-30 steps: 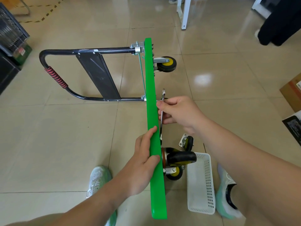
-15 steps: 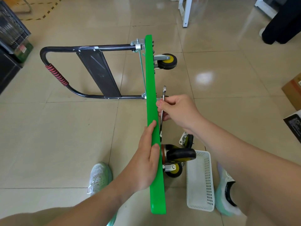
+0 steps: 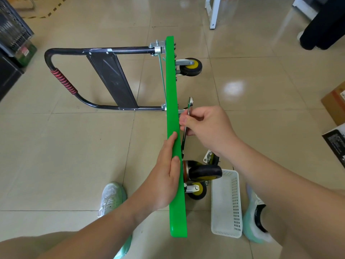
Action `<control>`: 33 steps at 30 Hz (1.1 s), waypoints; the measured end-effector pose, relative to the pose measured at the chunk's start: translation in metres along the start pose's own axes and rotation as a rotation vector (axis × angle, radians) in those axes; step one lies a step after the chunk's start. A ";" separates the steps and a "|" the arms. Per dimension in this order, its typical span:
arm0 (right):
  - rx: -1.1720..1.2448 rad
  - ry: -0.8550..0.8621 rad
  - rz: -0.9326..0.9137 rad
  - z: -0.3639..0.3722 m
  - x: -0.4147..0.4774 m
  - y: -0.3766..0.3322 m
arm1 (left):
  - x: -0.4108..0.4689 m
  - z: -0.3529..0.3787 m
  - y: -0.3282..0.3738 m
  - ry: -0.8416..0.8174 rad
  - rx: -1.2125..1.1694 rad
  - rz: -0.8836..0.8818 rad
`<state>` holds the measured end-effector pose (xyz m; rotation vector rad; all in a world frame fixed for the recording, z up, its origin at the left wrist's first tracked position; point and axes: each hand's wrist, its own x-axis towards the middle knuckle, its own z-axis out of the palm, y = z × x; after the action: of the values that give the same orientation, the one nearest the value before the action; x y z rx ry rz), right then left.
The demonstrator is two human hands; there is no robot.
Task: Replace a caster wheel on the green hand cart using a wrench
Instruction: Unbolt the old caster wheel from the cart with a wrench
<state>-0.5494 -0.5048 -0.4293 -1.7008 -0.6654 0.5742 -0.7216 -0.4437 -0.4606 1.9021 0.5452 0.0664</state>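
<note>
On the tiled floor the green hand cart point(image 3: 172, 86) stands on its long edge, with its black handle point(image 3: 61, 79) lying out to the left. A second ago the left hand point(image 3: 166, 176) hooked over the near stretch of the deck. Now its fingers lie straight and pressed together along the top edge. The right hand point(image 3: 207, 128) is where it was, just right of the deck, pinching the wrench point(image 3: 190, 103) between thumb and curled fingers. The wrench runs far to near along the underside. Its middle is hidden by the fingers, and I cannot tell whether either end sits on a bolt. One caster wheel point(image 3: 192, 66) shows at the far end and a larger wheel point(image 3: 205, 172) at the near end. A loose caster point(image 3: 211, 157) lies partly behind the right wrist, by a white basket point(image 3: 226, 206).
</note>
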 end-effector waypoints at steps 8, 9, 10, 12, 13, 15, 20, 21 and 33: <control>0.016 -0.041 -0.200 -0.004 -0.041 0.003 | 0.000 0.001 0.003 0.011 0.009 0.031; 0.021 -0.037 -0.212 -0.004 -0.045 0.003 | 0.000 0.001 0.003 0.017 0.008 0.025; 0.042 -0.024 -0.210 -0.006 -0.045 0.001 | 0.000 0.001 0.003 0.024 0.005 0.015; 0.090 0.025 -0.177 -0.014 -0.038 -0.005 | -0.001 0.003 0.002 0.033 0.007 -0.004; 0.104 0.044 -0.149 -0.019 -0.031 -0.009 | -0.001 0.003 0.002 0.035 0.014 -0.008; 0.147 0.058 -0.058 -0.030 -0.015 -0.014 | -0.002 0.002 0.001 0.031 0.027 -0.011; 0.228 0.002 0.134 -0.035 0.014 -0.006 | -0.002 0.001 -0.001 0.014 0.024 -0.012; 0.230 -0.018 0.153 -0.032 0.017 -0.003 | -0.001 0.001 -0.001 0.012 0.024 -0.012; 0.196 -0.145 0.252 -0.012 0.045 0.012 | -0.001 -0.003 0.003 -0.015 0.007 -0.009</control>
<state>-0.5068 -0.4840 -0.4398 -1.5779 -0.4812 0.9183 -0.7226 -0.4422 -0.4563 1.9053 0.5447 0.0446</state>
